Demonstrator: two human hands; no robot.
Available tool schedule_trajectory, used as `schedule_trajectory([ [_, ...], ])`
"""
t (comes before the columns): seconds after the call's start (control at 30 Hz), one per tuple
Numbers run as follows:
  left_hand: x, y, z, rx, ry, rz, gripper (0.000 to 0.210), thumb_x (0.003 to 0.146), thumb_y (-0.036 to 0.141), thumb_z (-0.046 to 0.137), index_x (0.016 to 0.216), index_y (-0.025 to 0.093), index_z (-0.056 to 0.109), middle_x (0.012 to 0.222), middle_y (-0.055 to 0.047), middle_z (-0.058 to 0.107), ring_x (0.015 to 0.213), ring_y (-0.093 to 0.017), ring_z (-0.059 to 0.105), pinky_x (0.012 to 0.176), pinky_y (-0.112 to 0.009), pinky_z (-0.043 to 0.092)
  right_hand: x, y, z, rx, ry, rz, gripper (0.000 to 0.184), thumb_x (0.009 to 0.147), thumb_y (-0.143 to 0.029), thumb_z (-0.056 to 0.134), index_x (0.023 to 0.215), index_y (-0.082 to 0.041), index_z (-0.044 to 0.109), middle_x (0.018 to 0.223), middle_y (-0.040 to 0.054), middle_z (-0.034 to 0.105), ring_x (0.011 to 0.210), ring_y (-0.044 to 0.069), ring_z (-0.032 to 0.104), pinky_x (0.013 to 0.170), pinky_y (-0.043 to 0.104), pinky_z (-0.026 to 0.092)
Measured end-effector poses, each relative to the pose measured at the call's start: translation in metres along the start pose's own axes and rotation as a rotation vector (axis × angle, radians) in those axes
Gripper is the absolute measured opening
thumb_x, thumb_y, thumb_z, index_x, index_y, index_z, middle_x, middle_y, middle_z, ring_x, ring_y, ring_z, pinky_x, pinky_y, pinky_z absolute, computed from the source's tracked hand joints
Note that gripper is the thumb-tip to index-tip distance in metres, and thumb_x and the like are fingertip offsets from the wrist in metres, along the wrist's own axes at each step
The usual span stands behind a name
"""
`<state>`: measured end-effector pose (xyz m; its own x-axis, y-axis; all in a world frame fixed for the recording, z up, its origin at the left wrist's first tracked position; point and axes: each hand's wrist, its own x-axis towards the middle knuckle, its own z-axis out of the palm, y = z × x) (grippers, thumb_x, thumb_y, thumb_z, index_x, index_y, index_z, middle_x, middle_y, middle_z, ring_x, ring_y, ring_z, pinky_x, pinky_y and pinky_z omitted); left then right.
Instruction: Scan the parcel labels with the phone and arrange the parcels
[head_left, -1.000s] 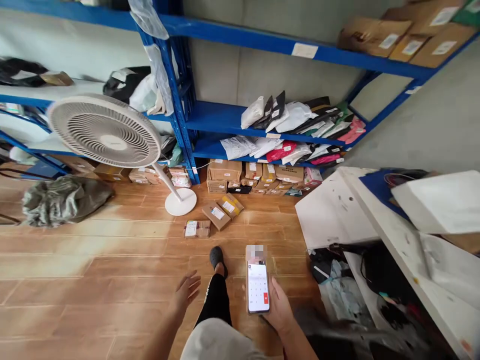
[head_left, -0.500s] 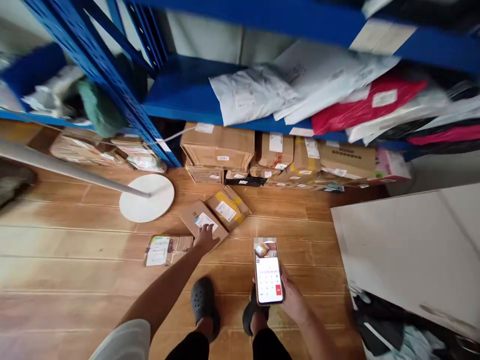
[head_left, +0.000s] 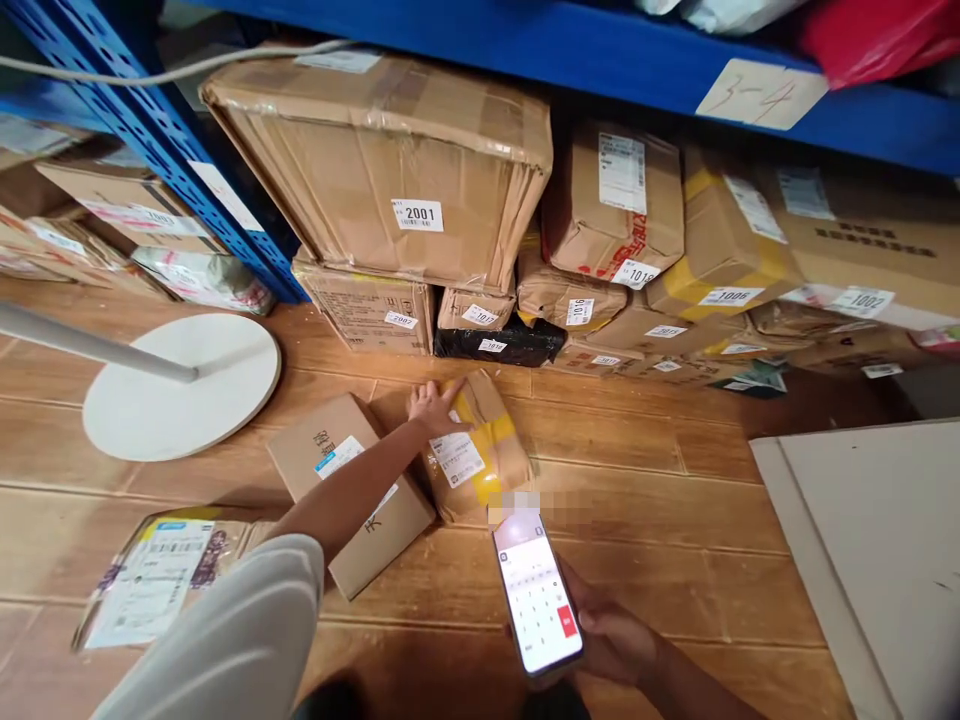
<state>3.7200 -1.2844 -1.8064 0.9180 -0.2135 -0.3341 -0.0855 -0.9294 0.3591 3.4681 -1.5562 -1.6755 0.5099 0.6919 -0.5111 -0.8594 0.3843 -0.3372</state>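
Observation:
My left hand reaches forward to the upper left edge of a small cardboard box with yellow tape and a white label. Its fingers and thumb are spread and touch the box. Under my left forearm lies a plain brown carton, its label partly covered by the arm. My right hand is closed around a smartphone, held upright with a keypad and a red button on its lit screen. A flattish parcel with a large white label lies at the left, partly behind my white sleeve.
Numbered boxes, among them a large carton marked 2001, are stacked beneath a blue shelf. A round white stand base is on the wooden floor at the left. A white panel stands at the right.
My left hand has moved from the plain carton to the yellow-taped box. The view has come lower and closer to the floor and boxes. The phone stays in my right hand.

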Motion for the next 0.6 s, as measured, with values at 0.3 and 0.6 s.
schedule_trajectory([
  [0.3, -0.128, -0.025, -0.019, -0.456, 0.017, 0.403, 0.054, 0.088, 0.045, 0.058, 0.137, 0.022, 0.059, 0.145, -0.015, 0.048, 0.14, -0.037, 0.034, 0.12, -0.062, 0.002, 0.053, 0.032, -0.025, -0.137, 0.01, -0.067, 0.087, 0.077, -0.033, 0.079, 0.15, -0.033, 0.033, 0.123, 0.0135, 0.067, 0.101, 0.034, 0.072, 0.051, 0.028, 0.059],
  [0.6, -0.323, -0.125, 0.057, -0.011, 0.275, 0.62, 0.043, 0.088, 0.009, 0.054, 0.124, 0.029, 0.065, 0.122, -0.009, 0.062, 0.116, -0.026, 0.053, 0.104, -0.046, 0.044, 0.098, 0.014, -0.008, -0.391, 0.099, -0.21, 0.076, 0.088, -0.04, 0.07, 0.148, -0.034, 0.024, 0.119, 0.0117, 0.065, 0.07, 0.021, 0.072, 0.038, 0.024, 0.055],
])
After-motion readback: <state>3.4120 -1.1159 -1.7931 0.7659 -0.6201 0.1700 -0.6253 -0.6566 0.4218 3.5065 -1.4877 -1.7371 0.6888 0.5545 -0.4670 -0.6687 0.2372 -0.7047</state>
